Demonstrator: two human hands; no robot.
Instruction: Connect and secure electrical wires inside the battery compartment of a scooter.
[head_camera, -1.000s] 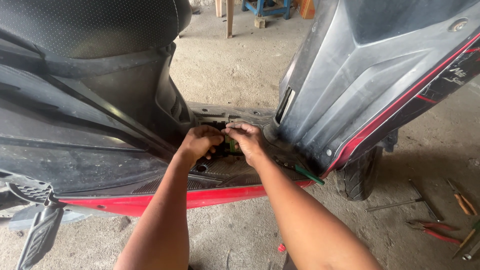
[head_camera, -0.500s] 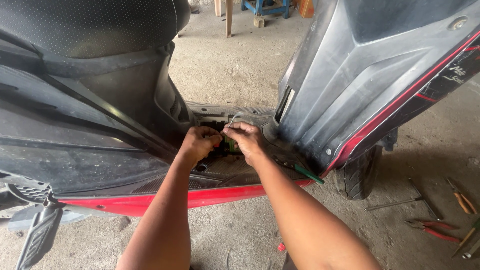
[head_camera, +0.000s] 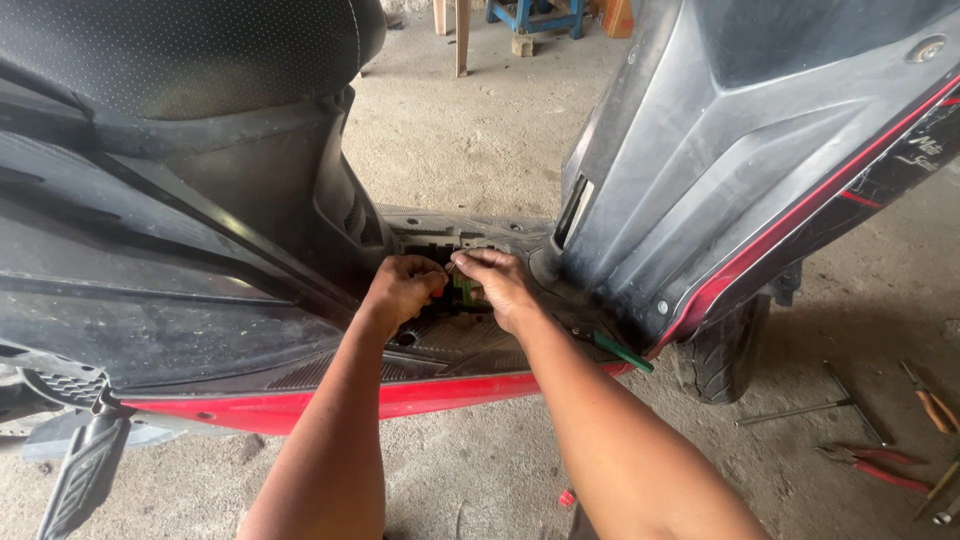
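Both my hands reach into an open compartment (head_camera: 440, 245) in the floorboard of a black and red scooter (head_camera: 700, 180). My left hand (head_camera: 400, 290) is curled, its fingertips closed around a small red part (head_camera: 437, 292) at the compartment's edge. My right hand (head_camera: 497, 283) pinches a thin small metal piece (head_camera: 451, 267) between thumb and forefinger, just above a green part (head_camera: 465, 294). The two hands almost touch. What lies deeper in the compartment is hidden by my fingers.
A green-handled tool (head_camera: 622, 352) lies on the floorboard by my right forearm. On the concrete at the right lie a T-handle wrench (head_camera: 830, 405), red pliers (head_camera: 870, 465) and a screwdriver (head_camera: 930, 405). The seat (head_camera: 180, 50) rises at the left, the front tyre (head_camera: 715, 355) stands at the right.
Both hands stay at the compartment with only small finger movements; my right hand's fingertips have shifted slightly toward the left hand.
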